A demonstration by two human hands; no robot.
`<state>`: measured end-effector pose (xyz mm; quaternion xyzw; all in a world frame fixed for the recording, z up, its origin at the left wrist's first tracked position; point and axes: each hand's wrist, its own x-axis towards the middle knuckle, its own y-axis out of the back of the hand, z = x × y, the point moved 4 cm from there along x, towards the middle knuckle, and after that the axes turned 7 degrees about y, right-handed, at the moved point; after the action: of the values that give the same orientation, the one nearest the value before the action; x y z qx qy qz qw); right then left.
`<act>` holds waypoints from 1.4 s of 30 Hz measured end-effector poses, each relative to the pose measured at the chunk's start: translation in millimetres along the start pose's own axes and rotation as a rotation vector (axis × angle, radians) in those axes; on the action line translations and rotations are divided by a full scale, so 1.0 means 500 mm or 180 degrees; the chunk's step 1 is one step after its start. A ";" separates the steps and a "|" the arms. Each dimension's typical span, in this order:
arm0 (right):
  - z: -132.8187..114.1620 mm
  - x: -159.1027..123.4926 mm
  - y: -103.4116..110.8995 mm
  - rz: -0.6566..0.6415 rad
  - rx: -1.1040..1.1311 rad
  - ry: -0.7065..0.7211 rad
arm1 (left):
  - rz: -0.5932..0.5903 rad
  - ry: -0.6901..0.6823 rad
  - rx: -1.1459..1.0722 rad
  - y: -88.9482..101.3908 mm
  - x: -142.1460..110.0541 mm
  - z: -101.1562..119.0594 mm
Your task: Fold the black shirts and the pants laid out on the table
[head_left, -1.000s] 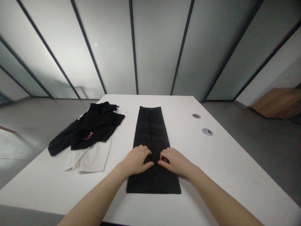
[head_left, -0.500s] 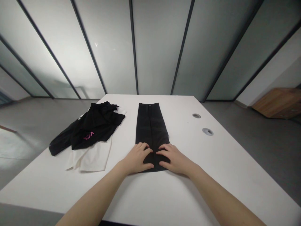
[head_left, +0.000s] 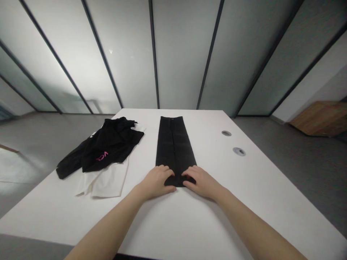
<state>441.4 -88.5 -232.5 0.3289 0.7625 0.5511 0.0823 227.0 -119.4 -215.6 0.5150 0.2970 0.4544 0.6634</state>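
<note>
A pair of black trousers (head_left: 173, 151) lies folded lengthwise in a long narrow strip down the middle of the white table (head_left: 189, 224). Its waistband points away from me. My left hand (head_left: 157, 182) and my right hand (head_left: 200, 182) both grip the near end of the strip, fingers curled over the folded edge from either side. The two hands nearly meet, and they hide the corners of that fold. Bare white tabletop stretches in front of the fold.
To the left, a crumpled black garment (head_left: 104, 151) with pink lettering lies partly on a white cloth (head_left: 105, 182). Two round grommets (head_left: 232, 142) are set in the tabletop at right. Beyond the table edges lies grey floor, with a wooden cabinet (head_left: 321, 119) at far right.
The near end of the trousers has been folded away from me, so the strip is clearly shorter. Both hands have moved forward with the fold. The garments at left have not moved.
</note>
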 end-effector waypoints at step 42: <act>0.010 -0.004 0.009 -0.0006 0.0226 -0.0068 | 0.0029 0.0198 -0.0303 0.004 0.009 -0.029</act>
<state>447.1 -85.2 -231.1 0.3367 0.7809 0.5201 0.0792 215.8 -109.0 -217.5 0.4699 0.2931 0.4868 0.6755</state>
